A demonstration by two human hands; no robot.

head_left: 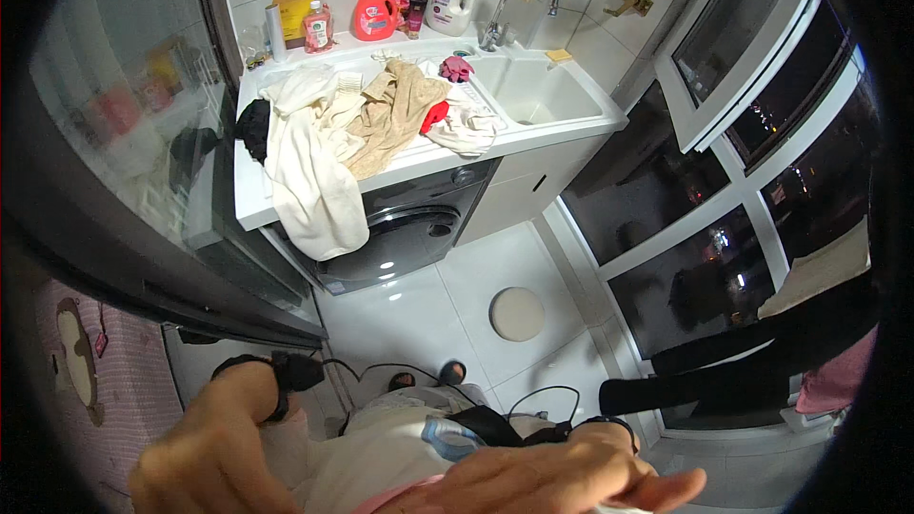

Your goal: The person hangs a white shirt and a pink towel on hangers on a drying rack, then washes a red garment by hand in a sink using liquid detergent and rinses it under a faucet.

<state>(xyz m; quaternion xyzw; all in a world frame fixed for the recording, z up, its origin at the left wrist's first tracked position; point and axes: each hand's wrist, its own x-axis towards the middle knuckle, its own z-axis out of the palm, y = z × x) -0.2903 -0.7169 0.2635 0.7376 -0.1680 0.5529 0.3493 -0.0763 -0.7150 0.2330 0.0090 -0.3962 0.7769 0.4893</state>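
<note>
Presently, both hands were raised close to the camera at the lower edge of the view. The left hand (pixel 205 457) pointed downward, with its fingertips cut off; finger opening and any grip could not be determined. The right hand (pixel 533 478) lay across the lower centre with its back showing and one digit extended rightward; the remaining fingertips were out of sight, so its opening and hold could not be determined either. A pink strip (pixel 398 495) was located just left of the right hand's visible fingers, partly covered by that hand. A white garment (pixel 357 462), worn by the person, occupied the space between the two sets of fingers.

Well ahead of the fingers, a white countertop (pixel 255 207) carried a cream garment (pixel 314 162), which hung over the front of a dark washing machine (pixel 400 243), and a beige cloth (pixel 405 100). A sink (pixel 547 90) was set into the countertop, right of the cloths. Ahead of the right fingers, nearer than the countertop, a round pale object (pixel 517 314) rested on the tiled floor (pixel 395 324). Black clothing (pixel 743 371) hung to their right.
</note>
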